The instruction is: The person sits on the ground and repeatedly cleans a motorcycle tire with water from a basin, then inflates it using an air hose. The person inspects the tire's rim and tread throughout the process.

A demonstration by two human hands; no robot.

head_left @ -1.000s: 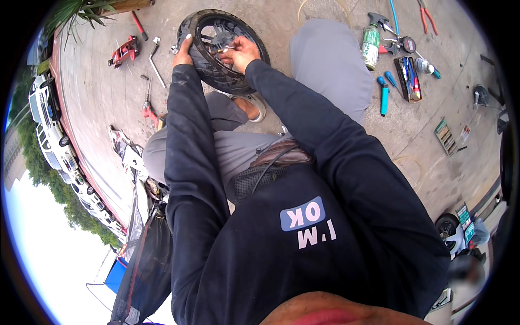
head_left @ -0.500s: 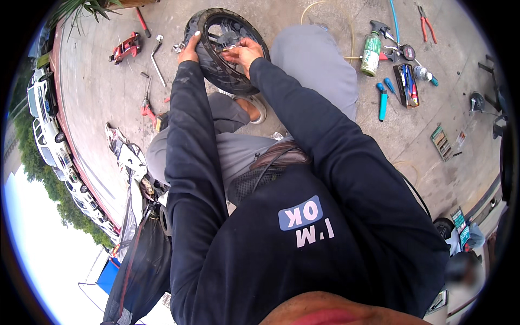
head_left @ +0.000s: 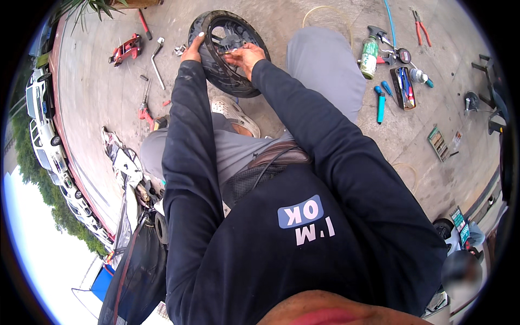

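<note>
1. The black wheel (head_left: 232, 41) is at the top of the view, a bit left of the middle. It leans, and its open side with the spokes faces the person.
2. The left hand (head_left: 192, 52) holds the wheel on its left side. The thumb lies over the edge of the tire and the palm is by the outside of it. The other fingers are mostly hidden, so I cannot tell just how they bend.
3. The right hand (head_left: 248, 58) is at the wheel's open side, low and to the right. Its fingers reach over the rim and point in at the hub.
4. The tips of the right hand's thumb and first finger are close together. Something tiny may be there, but it is too small to see well, so I cannot tell if they pinch it.
5. So the wheel sits between the two hands: one on the outside of the tire, one at the spokes.
6. A pale shoe (head_left: 236, 115) is just below the wheel, and a gray knee (head_left: 325, 67) is to its right.
7. On the ground to the left are a red jack (head_left: 125, 50), a bent silver wrench (head_left: 156, 63) and a red drill (head_left: 146, 112).
8. To the right are a green spray bottle (head_left: 369, 57), a dark tray (head_left: 398, 86) full of pens or tools, and red pliers (head_left: 422, 30).
</note>
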